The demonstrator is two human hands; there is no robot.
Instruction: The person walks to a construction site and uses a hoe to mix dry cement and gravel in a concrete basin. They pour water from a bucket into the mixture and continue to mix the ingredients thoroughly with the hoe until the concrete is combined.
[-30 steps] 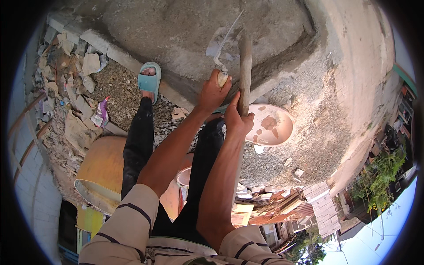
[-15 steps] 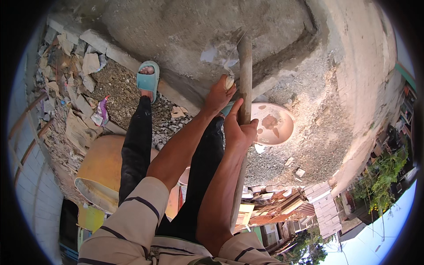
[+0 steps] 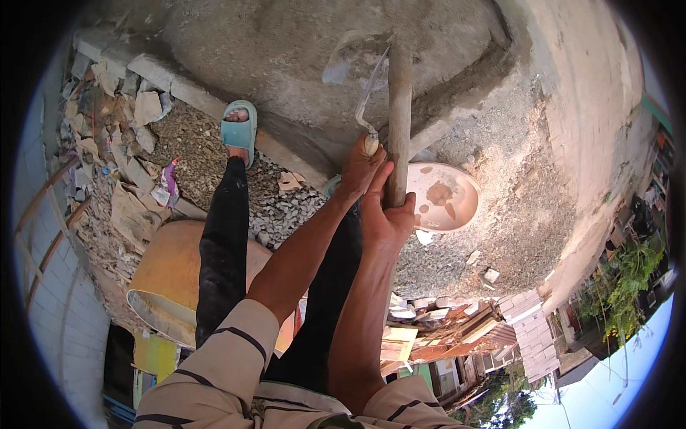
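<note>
My left hand (image 3: 361, 170) is closed on the pale grip of a trowel (image 3: 366, 96). Its thin metal blade points away from me, just left of a long wooden pole (image 3: 400, 100). Close beside it, my right hand (image 3: 386, 218) wraps round that pole, which runs back along my right forearm. At the pole's far end a grey metal blade (image 3: 336, 70) shows in part, smeared with mortar; whether it is a hoe or a shovel I cannot tell. Wet grey mortar (image 3: 264, 50) spreads around that end.
A concrete kerb (image 3: 296, 154) borders the mortar, and my sandalled left foot (image 3: 239, 125) rests by it. Right of the pole lies a pinkish basin (image 3: 457, 204) with muddy residue. Rubble (image 3: 136, 171) and a yellow drum (image 3: 168, 264) are at left; a wall (image 3: 589, 107) rises at right.
My left hand has shifted slightly nearer and to the right, closer to my right hand. The trowel blade now lies more alongside the pole and shows more fully. My right hand keeps its hold.
</note>
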